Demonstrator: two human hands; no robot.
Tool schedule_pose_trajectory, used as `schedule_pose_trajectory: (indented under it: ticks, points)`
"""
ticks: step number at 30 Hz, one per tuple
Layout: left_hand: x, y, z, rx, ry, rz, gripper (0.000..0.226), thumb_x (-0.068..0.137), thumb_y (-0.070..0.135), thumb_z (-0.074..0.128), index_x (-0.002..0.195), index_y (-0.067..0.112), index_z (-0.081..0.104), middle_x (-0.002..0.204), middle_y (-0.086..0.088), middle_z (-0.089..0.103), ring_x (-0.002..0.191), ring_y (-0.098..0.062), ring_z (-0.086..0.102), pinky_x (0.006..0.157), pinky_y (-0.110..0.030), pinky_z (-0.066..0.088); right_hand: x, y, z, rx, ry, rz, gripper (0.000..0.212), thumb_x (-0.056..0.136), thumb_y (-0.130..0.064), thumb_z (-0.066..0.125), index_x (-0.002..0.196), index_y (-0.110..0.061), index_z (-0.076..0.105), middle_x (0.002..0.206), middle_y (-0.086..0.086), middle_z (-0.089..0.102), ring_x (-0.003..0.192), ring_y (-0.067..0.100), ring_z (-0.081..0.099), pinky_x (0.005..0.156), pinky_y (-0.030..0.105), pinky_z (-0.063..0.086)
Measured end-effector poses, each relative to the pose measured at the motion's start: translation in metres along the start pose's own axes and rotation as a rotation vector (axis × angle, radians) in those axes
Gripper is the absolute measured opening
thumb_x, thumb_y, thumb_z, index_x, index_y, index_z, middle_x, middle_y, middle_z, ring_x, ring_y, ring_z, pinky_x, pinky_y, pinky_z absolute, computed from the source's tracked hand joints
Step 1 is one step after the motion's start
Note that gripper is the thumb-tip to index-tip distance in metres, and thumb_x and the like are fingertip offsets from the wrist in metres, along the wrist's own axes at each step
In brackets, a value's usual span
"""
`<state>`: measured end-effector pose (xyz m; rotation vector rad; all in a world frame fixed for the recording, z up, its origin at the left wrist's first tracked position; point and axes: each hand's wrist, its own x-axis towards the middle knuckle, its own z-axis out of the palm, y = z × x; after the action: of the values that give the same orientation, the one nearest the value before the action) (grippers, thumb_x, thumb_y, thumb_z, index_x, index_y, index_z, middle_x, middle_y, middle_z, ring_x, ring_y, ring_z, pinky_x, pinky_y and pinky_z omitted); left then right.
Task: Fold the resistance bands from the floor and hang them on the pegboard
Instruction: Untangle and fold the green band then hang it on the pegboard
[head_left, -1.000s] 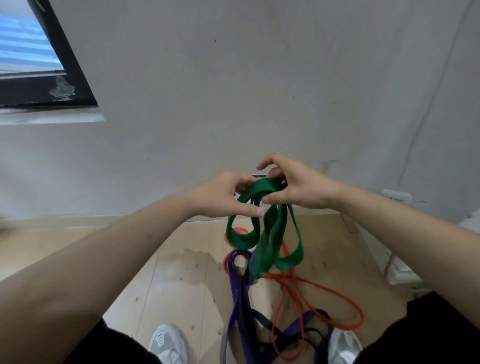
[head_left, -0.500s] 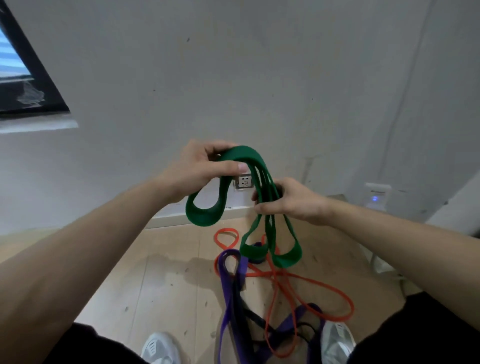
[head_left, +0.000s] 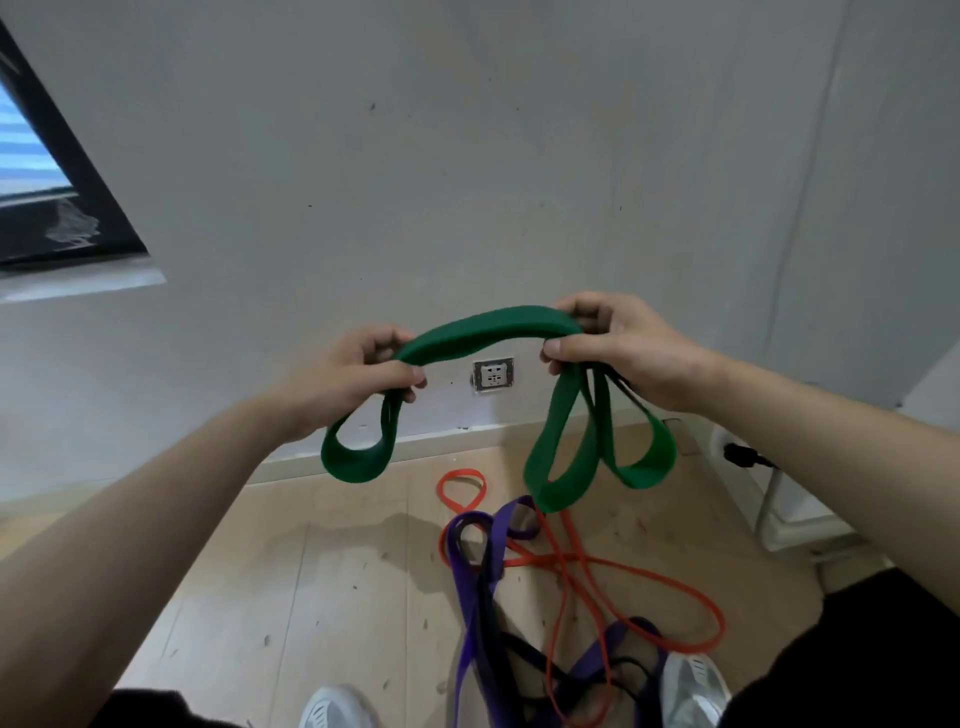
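Observation:
A wide green resistance band (head_left: 488, 330) arches between my two hands in front of the wall. My left hand (head_left: 358, 371) grips its left end, with one loop hanging below the fist. My right hand (head_left: 618, 345) grips the right end, where two green loops hang down. On the wooden floor below lie a purple band (head_left: 475, 577), a thin orange band (head_left: 623, 566) and a black band (head_left: 524, 649), tangled together. No pegboard is in view.
A grey wall (head_left: 467, 156) faces me, with a socket (head_left: 492, 374) low on it. A dark window frame (head_left: 62, 208) sits at the left. A white unit with a plug (head_left: 743, 454) stands at the right. My white shoes (head_left: 337, 709) are at the bottom edge.
My hands moved apart and to the same height, stretching the green band into an arch. The right hand rose and shifted right; the view tilted up slightly.

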<state>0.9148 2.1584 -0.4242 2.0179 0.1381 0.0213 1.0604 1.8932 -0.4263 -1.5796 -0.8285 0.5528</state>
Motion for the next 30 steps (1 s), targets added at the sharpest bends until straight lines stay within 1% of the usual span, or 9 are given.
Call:
schedule_pose_trajectory:
  ticks: [5, 8, 10, 12, 17, 21, 25, 28, 30]
  points:
    - [0.006, 0.008, 0.021, 0.075, -0.056, 0.019, 0.043, 0.073, 0.029, 0.077, 0.113, 0.019, 0.064, 0.101, -0.016, 0.069, 0.101, -0.032, 0.068, 0.098, -0.049, 0.053, -0.001, -0.012, 0.005, -0.059, 0.005, -0.089, 0.015, 0.091, -0.006, 0.071, 0.106, -0.005, 0.069, 0.080, 0.005, 0.062, 0.068, 0.015, 0.058, 0.067, 0.028, 0.051]
    - [0.011, 0.021, 0.037, -0.143, -0.035, 0.093, 0.045, 0.074, 0.026, 0.084, 0.113, 0.013, 0.064, 0.087, -0.007, 0.073, 0.090, -0.027, 0.072, 0.086, -0.034, 0.059, -0.003, -0.014, 0.010, -0.120, -0.051, -0.109, 0.020, 0.090, -0.016, 0.073, 0.109, -0.009, 0.070, 0.075, -0.005, 0.064, 0.067, 0.009, 0.058, 0.065, 0.024, 0.049]
    - [0.015, 0.029, 0.045, -0.221, 0.008, 0.122, 0.042, 0.074, 0.027, 0.076, 0.111, 0.010, 0.064, 0.080, -0.003, 0.073, 0.083, -0.021, 0.072, 0.079, -0.027, 0.058, -0.004, -0.018, 0.009, -0.124, -0.050, -0.112, 0.027, 0.087, -0.027, 0.073, 0.109, -0.011, 0.070, 0.079, 0.006, 0.064, 0.068, 0.009, 0.059, 0.066, 0.024, 0.050]
    - [0.019, 0.032, 0.047, -0.271, 0.042, 0.133, 0.036, 0.076, 0.028, 0.073, 0.105, 0.010, 0.066, 0.078, -0.003, 0.071, 0.080, -0.020, 0.069, 0.078, -0.027, 0.057, -0.003, -0.020, 0.003, -0.114, -0.041, -0.089, 0.034, 0.084, -0.031, 0.073, 0.110, -0.010, 0.070, 0.085, 0.021, 0.064, 0.073, 0.013, 0.061, 0.070, 0.026, 0.053]
    - [0.028, 0.045, 0.052, -0.382, 0.083, 0.133, 0.026, 0.078, 0.030, 0.073, 0.096, 0.011, 0.068, 0.072, -0.002, 0.062, 0.072, -0.018, 0.061, 0.072, -0.028, 0.054, 0.000, -0.015, -0.009, -0.097, -0.110, 0.043, 0.035, 0.085, -0.009, 0.078, 0.117, -0.006, 0.064, 0.091, 0.001, 0.073, 0.085, 0.015, 0.069, 0.079, 0.029, 0.057]
    - [0.042, 0.052, 0.057, -0.484, 0.165, 0.130, 0.025, 0.084, 0.023, 0.075, 0.100, 0.004, 0.067, 0.070, 0.002, 0.057, 0.067, -0.012, 0.056, 0.076, -0.030, 0.051, 0.004, -0.015, -0.016, -0.091, 0.016, 0.040, 0.033, 0.082, -0.005, 0.080, 0.112, -0.007, 0.065, 0.096, 0.008, 0.075, 0.092, 0.026, 0.074, 0.085, 0.041, 0.061]
    - [0.057, 0.073, 0.048, -0.471, 0.194, 0.107, 0.026, 0.081, 0.031, 0.074, 0.096, 0.010, 0.069, 0.074, 0.000, 0.059, 0.068, -0.013, 0.055, 0.073, -0.028, 0.049, 0.015, -0.025, -0.026, 0.021, 0.167, -0.062, 0.022, 0.086, -0.009, 0.078, 0.106, -0.016, 0.073, 0.104, 0.011, 0.076, 0.101, 0.030, 0.073, 0.096, 0.043, 0.058]
    - [0.074, 0.104, 0.037, -0.426, 0.245, 0.137, 0.015, 0.083, 0.028, 0.075, 0.092, 0.016, 0.073, 0.083, -0.008, 0.058, 0.067, -0.014, 0.053, 0.067, -0.026, 0.047, 0.028, -0.050, -0.038, 0.123, 0.274, -0.133, 0.019, 0.088, -0.007, 0.074, 0.105, -0.017, 0.075, 0.096, 0.010, 0.075, 0.089, 0.025, 0.072, 0.090, 0.040, 0.058]
    - [0.088, 0.131, 0.029, -0.410, 0.300, 0.183, 0.018, 0.082, 0.027, 0.077, 0.096, 0.017, 0.074, 0.085, -0.008, 0.061, 0.069, -0.013, 0.055, 0.066, -0.027, 0.049, 0.039, -0.075, -0.048, 0.146, 0.350, -0.185, 0.021, 0.089, -0.005, 0.072, 0.110, -0.011, 0.072, 0.098, 0.014, 0.073, 0.084, 0.025, 0.073, 0.085, 0.037, 0.058]
